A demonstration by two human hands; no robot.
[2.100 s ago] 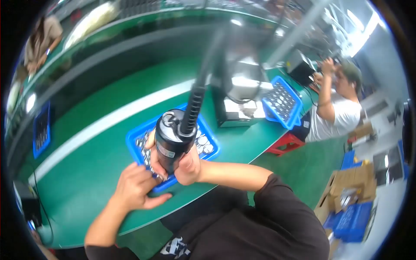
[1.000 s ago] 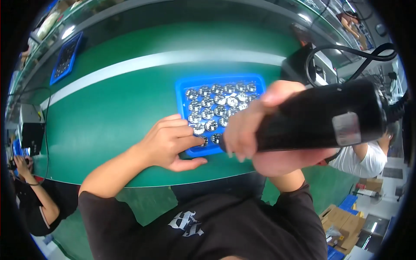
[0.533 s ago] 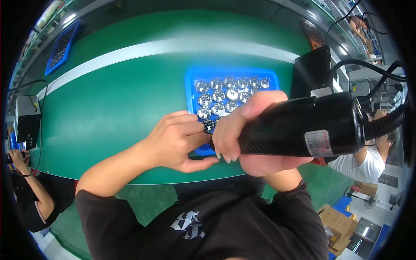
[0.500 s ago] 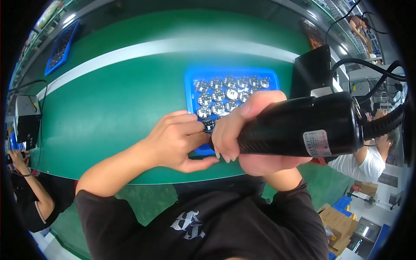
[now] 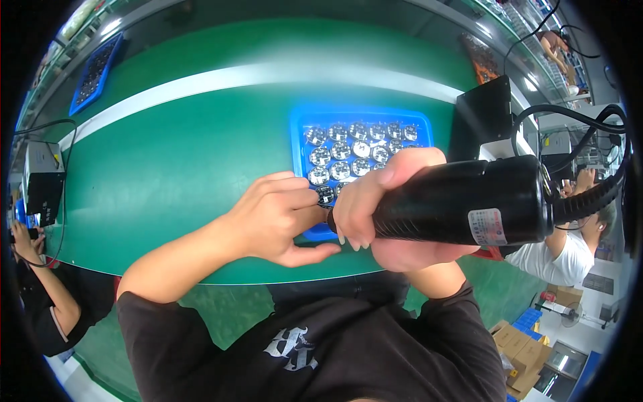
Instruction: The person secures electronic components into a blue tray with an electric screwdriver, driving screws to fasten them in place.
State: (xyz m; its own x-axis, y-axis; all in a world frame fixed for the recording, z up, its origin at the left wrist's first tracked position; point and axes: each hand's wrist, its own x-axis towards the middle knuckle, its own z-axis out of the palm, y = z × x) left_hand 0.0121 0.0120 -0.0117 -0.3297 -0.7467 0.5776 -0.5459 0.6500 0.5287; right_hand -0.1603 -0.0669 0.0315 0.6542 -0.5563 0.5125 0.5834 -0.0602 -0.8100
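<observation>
Right hand (image 5: 365, 204) wraps firmly around a black handheld tool (image 5: 455, 204) over a blue tray (image 5: 362, 114) of round parts (image 5: 341, 150) on a green bench (image 5: 167, 174).
The tool's tip end points toward the left hand (image 5: 278, 218), its fingers curled partly closed at the tray's near-left corner; whether they pinch anything cannot be told.

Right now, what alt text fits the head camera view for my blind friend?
A bare right hand grips a black corded tool, its narrow end close to the left hand at the near left corner of a blue tray of round silvery parts. The tray lies on a green table; a person in white is at right.
</observation>
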